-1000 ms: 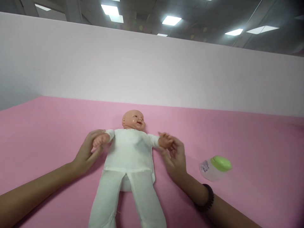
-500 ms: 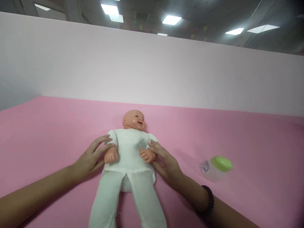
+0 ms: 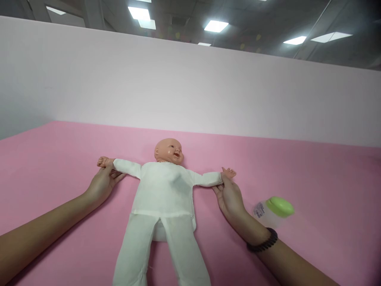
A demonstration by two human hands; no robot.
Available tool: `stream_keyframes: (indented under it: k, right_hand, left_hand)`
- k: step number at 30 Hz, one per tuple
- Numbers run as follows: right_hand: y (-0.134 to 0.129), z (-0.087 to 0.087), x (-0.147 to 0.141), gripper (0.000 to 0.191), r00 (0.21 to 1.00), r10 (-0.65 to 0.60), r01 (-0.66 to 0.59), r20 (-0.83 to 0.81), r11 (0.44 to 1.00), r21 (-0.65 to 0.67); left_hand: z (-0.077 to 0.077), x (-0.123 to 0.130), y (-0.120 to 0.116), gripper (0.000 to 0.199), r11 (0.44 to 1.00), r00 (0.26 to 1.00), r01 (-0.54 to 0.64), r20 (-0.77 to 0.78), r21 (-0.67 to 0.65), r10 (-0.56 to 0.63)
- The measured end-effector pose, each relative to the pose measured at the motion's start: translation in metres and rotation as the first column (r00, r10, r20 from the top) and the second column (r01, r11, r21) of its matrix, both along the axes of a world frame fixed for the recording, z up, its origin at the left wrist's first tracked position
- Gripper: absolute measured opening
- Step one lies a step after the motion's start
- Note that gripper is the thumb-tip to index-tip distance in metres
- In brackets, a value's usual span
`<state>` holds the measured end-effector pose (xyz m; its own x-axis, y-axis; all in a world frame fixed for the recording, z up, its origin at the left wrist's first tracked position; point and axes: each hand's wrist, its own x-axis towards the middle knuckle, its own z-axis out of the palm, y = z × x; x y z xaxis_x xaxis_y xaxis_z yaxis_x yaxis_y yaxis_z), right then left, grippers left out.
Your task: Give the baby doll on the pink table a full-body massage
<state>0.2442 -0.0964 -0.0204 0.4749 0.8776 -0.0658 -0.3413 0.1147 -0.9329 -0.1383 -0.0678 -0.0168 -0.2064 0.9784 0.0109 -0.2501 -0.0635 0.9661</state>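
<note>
A baby doll [image 3: 163, 190] with a white cloth body and a hard plastic head lies on its back, its arms stretched out to both sides. My left hand [image 3: 102, 183] grips the doll's arm on the left at the wrist, thumb on top and fingers underneath. On the other side, my right hand [image 3: 230, 196] holds the opposite doll arm by its wrist in the same way. The doll's plastic hands stick out past my fingers. Its feet are cut off by the bottom of the picture.
The doll lies on a pink surface [image 3: 312, 178]. To the right of my right hand lies a clear bottle with a green cap [image 3: 279, 206], partly behind my forearm. A white panel [image 3: 190, 91] rises along the far edge.
Both hands have moved outward, drawing the doll's arms from beside its body to straight out sideways. Earlier my hands rested at its bent arms. The bottle lies where it was.
</note>
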Motion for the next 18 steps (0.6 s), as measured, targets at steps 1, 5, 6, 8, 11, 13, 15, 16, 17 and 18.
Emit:
stream_keyframes:
  k: [1, 5, 6, 8, 11, 13, 15, 16, 17, 18]
  right_hand:
    - [-0.001, 0.0, -0.001, 0.054, 1.0, 0.001, -0.001, 0.005, 1.0, 0.006]
    - [-0.01, 0.005, -0.009, 0.059, 0.978, -0.079, 0.047, 0.193, 0.985, 0.169]
    - [-0.013, 0.005, -0.012, 0.058, 0.954, -0.116, 0.042, 0.277, 0.965, 0.259]
    - [-0.018, 0.004, -0.016, 0.051, 0.878, -0.171, -0.058, 0.448, 0.889, 0.454]
    - [-0.024, -0.001, -0.02, 0.043, 0.697, -0.196, -0.343, 0.689, 0.753, 0.561]
    - [-0.028, -0.005, -0.021, 0.048, 0.528, -0.225, -0.518, 0.819, 0.679, 0.52]
    - [-0.031, -0.008, -0.022, 0.057, 0.354, -0.284, -0.645, 0.891, 0.615, 0.453]
    - [-0.031, -0.008, -0.022, 0.059, 0.281, -0.319, -0.688, 0.905, 0.591, 0.422]
    - [-0.032, -0.008, -0.023, 0.059, 0.218, -0.346, -0.716, 0.912, 0.578, 0.391]
    - [-0.032, -0.007, -0.023, 0.059, 0.168, -0.37, -0.732, 0.914, 0.574, 0.367]
  left_hand:
    - [0.0, 0.0, 0.0, 0.024, 1.0, 1.0, -0.006, 0.001, 0.01, 0.006]
    - [-0.001, 0.006, -0.011, 0.04, 0.987, 0.986, -0.038, -0.156, 0.153, 0.063]
    - [-0.002, 0.008, -0.015, 0.042, 0.976, 0.965, -0.044, -0.242, 0.211, 0.096]
    - [-0.002, 0.011, -0.023, 0.04, 0.938, 0.889, 0.005, -0.431, 0.348, 0.154]
    - [-0.003, 0.013, -0.035, 0.036, 0.801, 0.723, 0.232, -0.649, 0.551, 0.237]
    - [-0.003, 0.015, -0.041, 0.043, 0.669, 0.59, 0.434, -0.752, 0.603, 0.294]
    - [-0.003, 0.016, -0.046, 0.053, 0.574, 0.45, 0.577, -0.813, 0.581, 0.37]
    - [-0.002, 0.017, -0.047, 0.056, 0.545, 0.392, 0.621, -0.825, 0.563, 0.406]
    - [-0.002, 0.018, -0.048, 0.059, 0.527, 0.347, 0.647, -0.828, 0.551, 0.439]
    - [-0.002, 0.019, -0.049, 0.061, 0.514, 0.318, 0.661, -0.824, 0.547, 0.468]
